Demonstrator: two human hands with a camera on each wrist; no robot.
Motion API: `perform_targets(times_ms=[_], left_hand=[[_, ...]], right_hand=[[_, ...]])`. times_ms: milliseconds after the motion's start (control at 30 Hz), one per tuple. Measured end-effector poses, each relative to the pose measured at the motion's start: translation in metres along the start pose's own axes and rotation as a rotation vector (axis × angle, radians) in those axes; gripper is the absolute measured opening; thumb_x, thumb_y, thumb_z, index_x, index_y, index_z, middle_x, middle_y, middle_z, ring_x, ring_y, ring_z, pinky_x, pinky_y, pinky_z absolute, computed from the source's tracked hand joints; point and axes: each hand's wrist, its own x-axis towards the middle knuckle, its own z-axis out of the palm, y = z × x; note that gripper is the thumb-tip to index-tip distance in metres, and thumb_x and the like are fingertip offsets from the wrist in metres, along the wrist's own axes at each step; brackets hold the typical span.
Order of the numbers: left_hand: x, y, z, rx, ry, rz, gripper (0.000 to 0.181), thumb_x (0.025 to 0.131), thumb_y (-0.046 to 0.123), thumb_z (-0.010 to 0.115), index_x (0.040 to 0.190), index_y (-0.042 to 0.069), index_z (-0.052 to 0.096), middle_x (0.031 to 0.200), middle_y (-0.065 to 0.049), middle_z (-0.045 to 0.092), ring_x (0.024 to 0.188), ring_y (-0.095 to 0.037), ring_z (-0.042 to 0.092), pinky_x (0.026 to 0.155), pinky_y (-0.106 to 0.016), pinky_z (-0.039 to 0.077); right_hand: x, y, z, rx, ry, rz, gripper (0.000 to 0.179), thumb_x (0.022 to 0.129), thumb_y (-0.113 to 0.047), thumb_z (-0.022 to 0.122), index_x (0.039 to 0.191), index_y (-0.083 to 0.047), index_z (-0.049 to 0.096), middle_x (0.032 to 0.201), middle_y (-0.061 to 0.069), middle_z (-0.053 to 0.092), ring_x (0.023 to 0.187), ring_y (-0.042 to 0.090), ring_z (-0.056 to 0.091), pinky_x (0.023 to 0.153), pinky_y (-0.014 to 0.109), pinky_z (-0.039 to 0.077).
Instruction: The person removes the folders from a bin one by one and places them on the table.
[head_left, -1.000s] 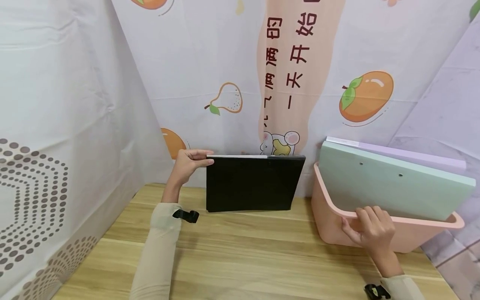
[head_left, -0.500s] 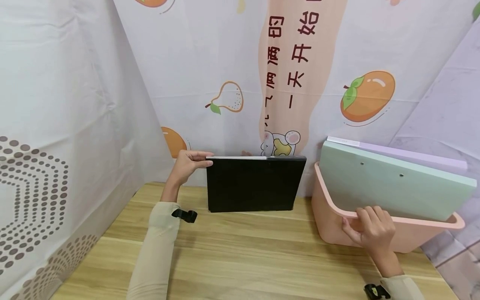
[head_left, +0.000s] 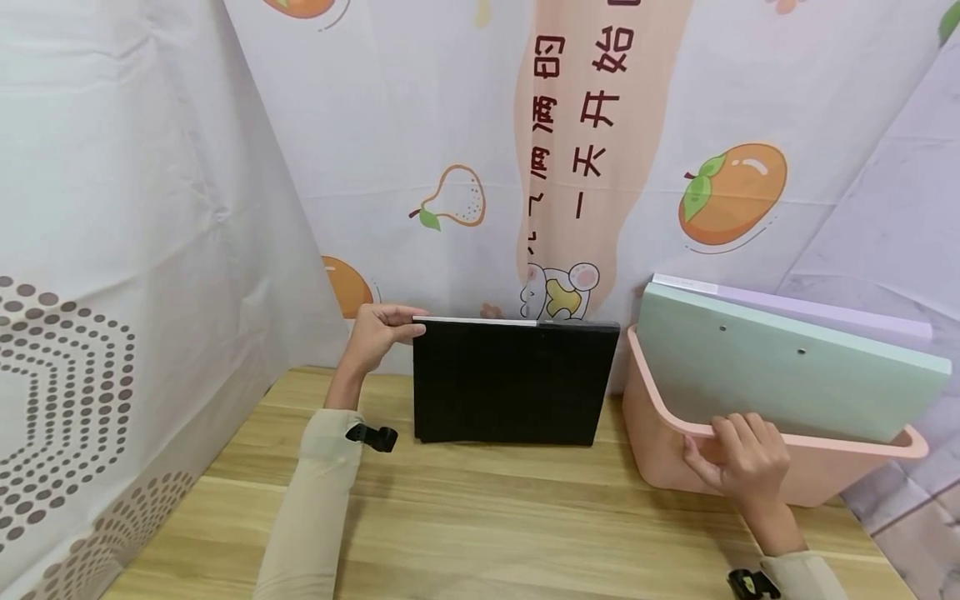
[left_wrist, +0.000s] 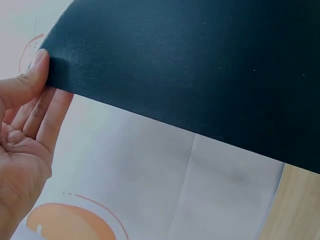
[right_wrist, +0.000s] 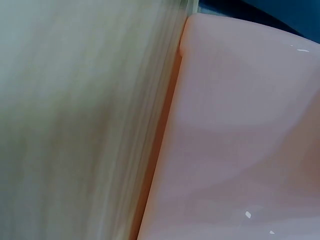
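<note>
My left hand (head_left: pixel 372 337) pinches the upper left corner of a black file folder (head_left: pixel 513 383), thumb in front and fingers behind. The folder stands on its long edge, with a white label strip along its top left; whether its bottom touches the table cannot be told. In the left wrist view the thumb lies on the dark cover (left_wrist: pixel 190 65). To the right, my right hand (head_left: pixel 750 458) grips the front rim of a pink plastic bin (head_left: pixel 675 454). A mint green folder (head_left: pixel 772 367) and a lilac folder (head_left: pixel 832 311) lean inside that bin.
The wood-grain table (head_left: pixel 480 517) carries the bin at its right side. Behind it hangs a white cloth (head_left: pixel 360 167) printed with fruit and writing. A dotted white cloth (head_left: pixel 150 250) closes off the left side.
The black folder's lower edge has come toward me, and its right end has shifted a little right, closer to the bin. My right hand has stayed on the bin's rim.
</note>
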Motion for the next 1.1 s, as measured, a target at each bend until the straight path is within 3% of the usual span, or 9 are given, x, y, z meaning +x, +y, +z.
perform_targets(times_ms=[167,400,467,633,700,967,1100], left_hand=[[0.0,-0.005,0.006,-0.014,0.037,0.009,0.024,0.087,-0.003,0.077,0.107,-0.014,0.073,0.084,0.008,0.079,0.07,-0.008,0.072,0.062,-0.028,0.063],[0.001,-0.015,0.012,-0.011,0.055,-0.026,0.023,0.087,-0.003,0.077,0.107,-0.014,0.073,0.08,0.018,0.076,0.071,-0.005,0.072,0.064,-0.027,0.063],[0.002,-0.017,0.014,-0.001,0.071,-0.013,0.022,0.086,-0.003,0.078,0.106,-0.012,0.074,0.081,0.011,0.078,0.071,-0.006,0.072,0.064,-0.027,0.063],[0.004,-0.019,0.021,0.036,0.119,0.023,0.019,0.086,-0.003,0.078,0.104,-0.009,0.076,0.092,-0.021,0.078,0.07,-0.005,0.072,0.065,-0.025,0.063],[0.004,-0.021,0.024,0.048,0.139,0.028,0.018,0.086,-0.003,0.078,0.104,-0.009,0.076,0.094,-0.029,0.075,0.07,-0.004,0.072,0.065,-0.024,0.062],[0.001,-0.026,0.031,0.059,0.209,0.072,0.016,0.085,-0.003,0.079,0.101,-0.006,0.078,0.083,-0.031,0.073,0.068,-0.005,0.068,0.067,-0.019,0.06],[-0.002,-0.03,0.035,0.051,0.253,0.1,0.015,0.084,0.0,0.081,0.098,-0.003,0.08,0.079,-0.03,0.071,0.061,-0.007,0.056,0.064,-0.016,0.057]], right_hand=[[0.0,0.0,0.001,0.003,0.0,-0.004,0.058,0.091,-0.046,0.058,0.06,0.003,0.047,0.052,0.015,0.043,0.045,0.034,0.032,0.042,0.045,0.02],[0.001,0.0,0.002,0.006,-0.006,-0.005,0.059,0.091,-0.046,0.058,0.06,0.003,0.047,0.052,0.016,0.043,0.045,0.034,0.032,0.042,0.045,0.019],[0.001,0.001,0.002,0.005,-0.008,-0.006,0.059,0.092,-0.046,0.058,0.06,0.003,0.047,0.052,0.016,0.043,0.045,0.034,0.032,0.042,0.045,0.019],[0.001,0.002,0.003,0.002,-0.005,-0.007,0.059,0.092,-0.046,0.058,0.06,0.003,0.046,0.052,0.016,0.043,0.045,0.034,0.032,0.042,0.045,0.019],[0.001,0.002,0.003,0.002,-0.005,-0.008,0.059,0.092,-0.046,0.058,0.06,0.003,0.046,0.052,0.016,0.042,0.045,0.034,0.032,0.042,0.045,0.019],[0.002,0.001,0.001,0.001,0.0,-0.009,0.059,0.091,-0.045,0.058,0.059,0.003,0.046,0.052,0.016,0.042,0.044,0.034,0.032,0.042,0.045,0.019],[0.0,0.0,0.001,-0.001,-0.002,-0.011,0.059,0.091,-0.046,0.058,0.059,0.003,0.046,0.051,0.016,0.042,0.044,0.034,0.031,0.041,0.045,0.019]])
